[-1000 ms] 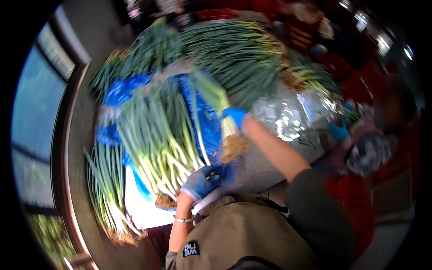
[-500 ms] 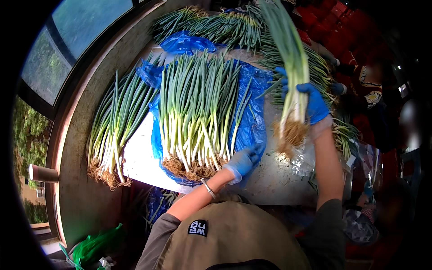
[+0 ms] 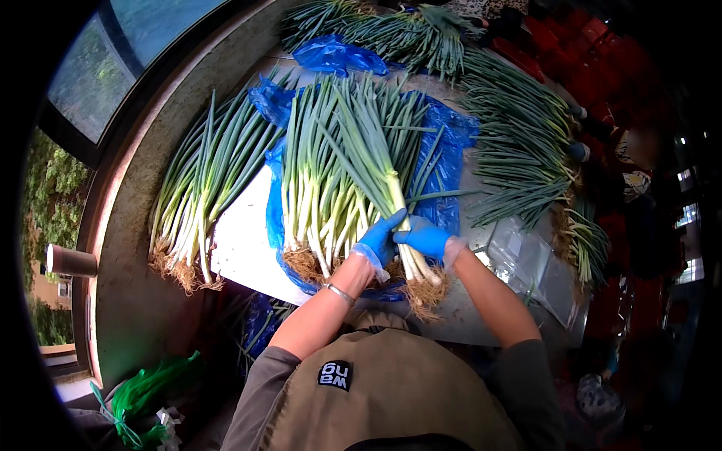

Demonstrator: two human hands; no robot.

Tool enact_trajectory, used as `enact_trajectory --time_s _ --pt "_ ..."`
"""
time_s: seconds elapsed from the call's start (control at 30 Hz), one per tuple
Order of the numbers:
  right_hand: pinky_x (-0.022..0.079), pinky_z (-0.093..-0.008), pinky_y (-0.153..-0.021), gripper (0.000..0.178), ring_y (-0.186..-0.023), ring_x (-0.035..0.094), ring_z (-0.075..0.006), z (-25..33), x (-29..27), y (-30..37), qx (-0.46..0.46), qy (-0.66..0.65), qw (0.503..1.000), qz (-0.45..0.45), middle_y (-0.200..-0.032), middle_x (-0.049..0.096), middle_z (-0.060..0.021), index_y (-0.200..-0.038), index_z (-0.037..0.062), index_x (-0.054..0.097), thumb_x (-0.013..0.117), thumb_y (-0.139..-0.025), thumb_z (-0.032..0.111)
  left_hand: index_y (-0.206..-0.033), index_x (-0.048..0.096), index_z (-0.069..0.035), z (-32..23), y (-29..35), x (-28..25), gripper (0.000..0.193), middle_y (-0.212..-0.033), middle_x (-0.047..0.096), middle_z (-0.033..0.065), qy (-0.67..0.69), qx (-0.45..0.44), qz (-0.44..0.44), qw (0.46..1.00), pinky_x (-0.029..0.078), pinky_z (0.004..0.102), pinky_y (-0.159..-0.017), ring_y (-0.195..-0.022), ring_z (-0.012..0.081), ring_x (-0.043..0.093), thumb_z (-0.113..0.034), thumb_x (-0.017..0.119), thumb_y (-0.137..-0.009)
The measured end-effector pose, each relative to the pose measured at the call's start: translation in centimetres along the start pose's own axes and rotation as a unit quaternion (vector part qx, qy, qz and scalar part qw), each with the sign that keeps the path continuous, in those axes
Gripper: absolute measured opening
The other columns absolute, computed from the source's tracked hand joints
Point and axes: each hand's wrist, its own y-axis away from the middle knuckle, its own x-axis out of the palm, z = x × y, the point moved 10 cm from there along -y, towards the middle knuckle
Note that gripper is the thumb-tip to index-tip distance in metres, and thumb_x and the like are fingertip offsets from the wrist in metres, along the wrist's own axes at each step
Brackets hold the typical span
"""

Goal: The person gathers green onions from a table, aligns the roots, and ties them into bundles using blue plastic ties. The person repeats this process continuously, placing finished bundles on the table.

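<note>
Both my hands, in blue gloves, are closed around the white stems of a bunch of green onions. My left hand grips its left side and my right hand its right side. The bunch slants, with roots toward me and green tops lying over a wide row of green onions. That row rests on a blue plastic sheet, with its roots at the near edge. Farther left lies another heap of green onions. My fingertips are partly hidden by the stems.
More green onions are piled along the right, and others at the back. Clear plastic bags lie on the table at right. A window ledge borders the left; a green bag sits lower left. Another person is at far right.
My right hand has brought the bunch down and left, from above the right side to over the row. My left hand has moved from the blue sheet onto its stems.
</note>
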Motion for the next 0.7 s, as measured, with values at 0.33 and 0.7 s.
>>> enact_trajectory --time_s 0.33,0.7 --pt "0.046 -0.0316 -0.066 0.044 -0.067 0.058 -0.0177 0.2 -5.7 1.9 0.006 0.134 0.985 -0.106 -0.072 0.064 -0.0125 -0.088 -0.0019 0.066 0.064 -0.082 0.041 -0.111 0.053 -0.003 1.9 -2.6 -0.1 0.031 -0.096 0.062 0.0115 0.024 0.005 0.007 1.000 0.055 0.0370 -0.074 -0.086 0.0248 0.062 -0.007 0.064 -0.083" --pt "0.050 -0.0377 -0.077 0.040 -0.087 0.063 -0.0337 2.4 -8.4 -2.8 -0.081 0.223 0.921 -0.308 -0.096 0.063 -0.0207 -0.101 0.0006 0.063 0.066 -0.073 0.029 -0.101 0.059 0.000 3.8 -2.7 -2.9 0.029 -0.086 0.064 0.0126 -0.081 -0.020 -0.105 0.991 0.055 0.0386 -0.060 -0.068 0.0265 0.063 -0.006 0.070 -0.075"
